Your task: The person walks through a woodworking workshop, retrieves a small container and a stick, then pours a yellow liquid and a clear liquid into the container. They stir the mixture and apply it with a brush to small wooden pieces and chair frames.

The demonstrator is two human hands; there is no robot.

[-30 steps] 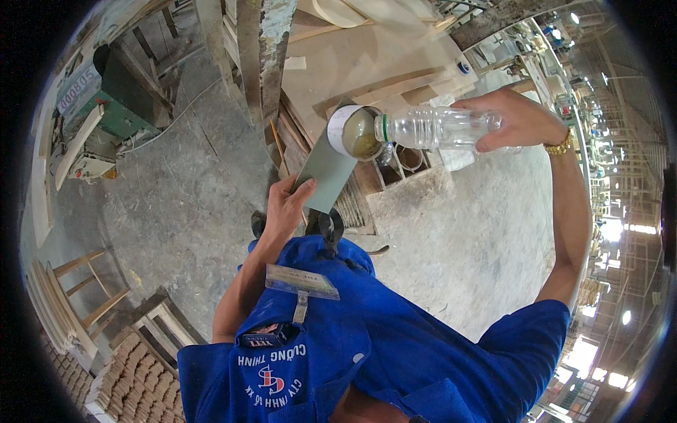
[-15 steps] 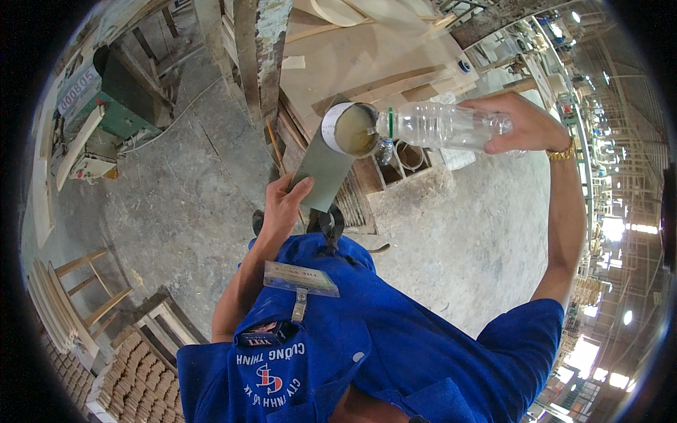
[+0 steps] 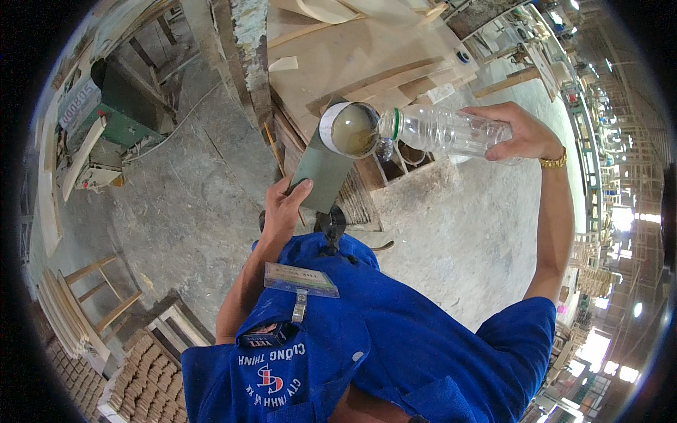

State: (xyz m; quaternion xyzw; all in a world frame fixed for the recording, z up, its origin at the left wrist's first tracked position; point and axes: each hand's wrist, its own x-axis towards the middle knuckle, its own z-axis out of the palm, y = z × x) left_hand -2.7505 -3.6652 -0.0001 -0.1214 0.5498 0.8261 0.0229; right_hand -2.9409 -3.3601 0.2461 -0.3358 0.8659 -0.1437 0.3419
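My left hand (image 3: 283, 206) grips the near end of a flat grey-green board (image 3: 321, 175), thumb on top. At the board's far end is a round cup (image 3: 328, 128) with a white label, holding cloudy yellowish liquid. A clear plastic bottle (image 3: 444, 130) with a green neck ring lies almost level, its mouth at the cup's right rim. The fingers of my right hand (image 3: 523, 132) are wrapped round the bottle's base end. Whether liquid is running from the mouth is hard to make out.
Beyond the cup lies a large wooden sheet (image 3: 310, 49) with strips on it. A wooden box with compartments (image 3: 405, 169) stands on the floor past the board. A green machine (image 3: 116, 106) is at far left, stacked wood pieces (image 3: 144, 377) at near left.
The bottle's mouth has drawn slightly back from inside the cup to its rim, and the bottle tilts a little differently. My left hand keeps its hold on the board.
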